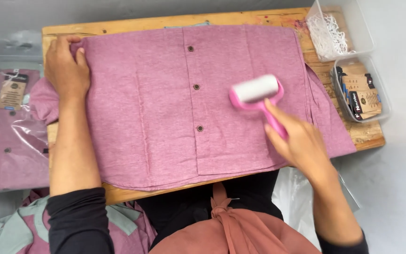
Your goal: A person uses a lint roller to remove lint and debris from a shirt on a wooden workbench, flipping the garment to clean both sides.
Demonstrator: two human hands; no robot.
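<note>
Table (363,134): a wooden board that fills the middle of the frame; its bare edge shows at the top and at the right.
Shirt (165,103): a pink shirt with a row of dark buttons, spread flat over most of the table, hem toward the lower edge of the frame.
Packed shirts (10,136): at the left edge of the frame, similar pink shirts in clear plastic bags, one with a brown card tag.
Boxes: at the upper right, a clear tub (348,28) with white shredded paper; just below it a second clear tub (370,91) with brown card tags.
Left hand (66,68): upper left, palm down, fingers spread flat and pressing the shirt near its shoulder; it grips nothing.
Right hand (301,143): right of centre, fingers closed around the pink handle.
Lint roller (255,89): pink frame, white roll, lying on the shirt's right half, right of the buttons.
</note>
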